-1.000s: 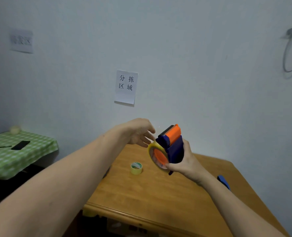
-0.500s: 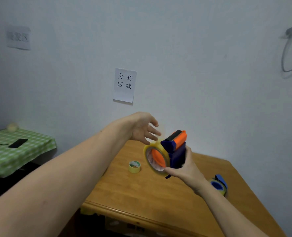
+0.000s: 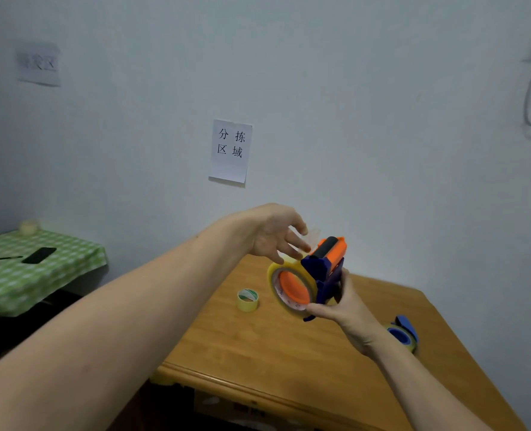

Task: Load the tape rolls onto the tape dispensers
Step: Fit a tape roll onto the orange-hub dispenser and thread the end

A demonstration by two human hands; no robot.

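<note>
**Fingers, left:** my left hand (image 3: 273,234) has its fingers (image 3: 293,244) spread and straight above the roll, thumb at its top edge. A second ago they were curled close by the cutter end. A faint clear strip shows beside the fingertips; I cannot tell if it sticks to them.

**Loose tape roll** (image 3: 247,300): one, small and yellow, lying flat on the tabletop (image 3: 289,362), not yet loaded.

**Mounted tape roll** (image 3: 289,306): one, seated on the orange hub. It has turned more towards me since a second ago.

**Tape dispenser** (image 3: 326,265): orange and navy, held up over the tabletop. I judge threading is the step in hand.

**Fingers, right:** my right hand (image 3: 342,306) is wrapped round the dispenser's handle.

**Blue dispenser** (image 3: 402,334): one, on the tabletop, newly in view, seemingly with a roll on it.

**Count:** two hands, two dispensers, three rolls, one left to load.
</note>
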